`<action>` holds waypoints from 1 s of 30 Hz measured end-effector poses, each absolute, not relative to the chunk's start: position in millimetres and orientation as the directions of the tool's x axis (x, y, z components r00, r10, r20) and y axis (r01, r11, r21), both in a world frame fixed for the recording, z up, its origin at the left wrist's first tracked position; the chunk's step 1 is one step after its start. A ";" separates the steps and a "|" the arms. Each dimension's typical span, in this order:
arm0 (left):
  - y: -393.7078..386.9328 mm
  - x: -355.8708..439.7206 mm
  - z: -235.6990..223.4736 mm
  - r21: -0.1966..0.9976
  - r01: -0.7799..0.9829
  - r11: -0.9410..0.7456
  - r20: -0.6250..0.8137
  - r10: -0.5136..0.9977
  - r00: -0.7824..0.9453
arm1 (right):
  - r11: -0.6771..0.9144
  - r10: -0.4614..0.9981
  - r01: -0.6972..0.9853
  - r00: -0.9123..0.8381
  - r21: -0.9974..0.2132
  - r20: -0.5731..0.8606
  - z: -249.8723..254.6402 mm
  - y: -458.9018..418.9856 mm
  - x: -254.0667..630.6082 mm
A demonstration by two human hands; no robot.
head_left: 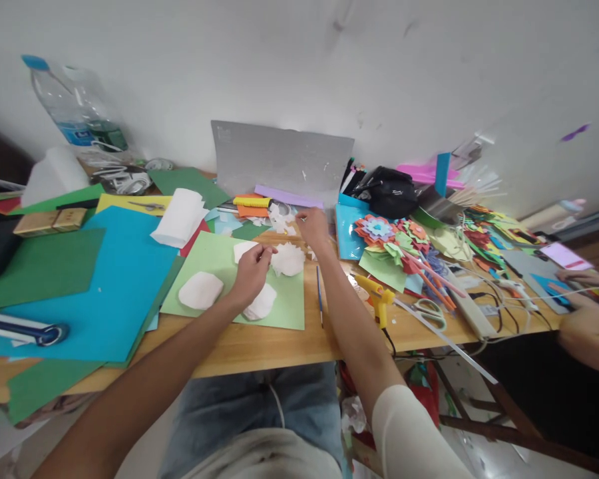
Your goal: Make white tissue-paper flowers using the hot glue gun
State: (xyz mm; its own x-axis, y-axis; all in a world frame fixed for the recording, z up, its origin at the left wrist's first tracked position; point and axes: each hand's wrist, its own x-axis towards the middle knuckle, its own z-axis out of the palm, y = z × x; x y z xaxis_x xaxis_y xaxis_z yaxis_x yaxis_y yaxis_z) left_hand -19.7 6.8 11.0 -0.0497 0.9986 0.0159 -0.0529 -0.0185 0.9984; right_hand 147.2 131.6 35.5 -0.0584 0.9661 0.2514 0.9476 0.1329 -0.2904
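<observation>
My left hand (pixel 253 271) is closed in a pinch at the left edge of a white paper piece (pixel 288 259) with a jagged rim. That piece lies over the right side of a light green sheet (pixel 289 313). Beyond it, my right hand (pixel 313 226) has its fingers pressed together beside white paper scraps (pixel 281 219). What those fingertips hold, if anything, is too small to make out. On the green sheet, a rounded white paper piece (pixel 200 291) lies at the left and another (pixel 261 303) just below my left hand. A third white piece (pixel 243 250) is partly hidden behind that hand.
Left are blue card (pixel 130 266), a stapler-like tool (pixel 24 329) and a tissue pack (pixel 180 218). A yellow cutter (pixel 251 201) lies behind. Rightward are a blue pencil (pixel 320 296), yellow glue gun (pixel 377 299), scissors (pixel 429 314), paper flowers (pixel 377 229) and another person's hands (pixel 586 313).
</observation>
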 end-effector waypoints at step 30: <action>-0.4 -14.7 17.8 0.986 -0.159 0.050 -0.045 0.999 0.031 | 0.181 0.982 0.086 -0.071 -0.980 0.175 24.9 -2.9 124.2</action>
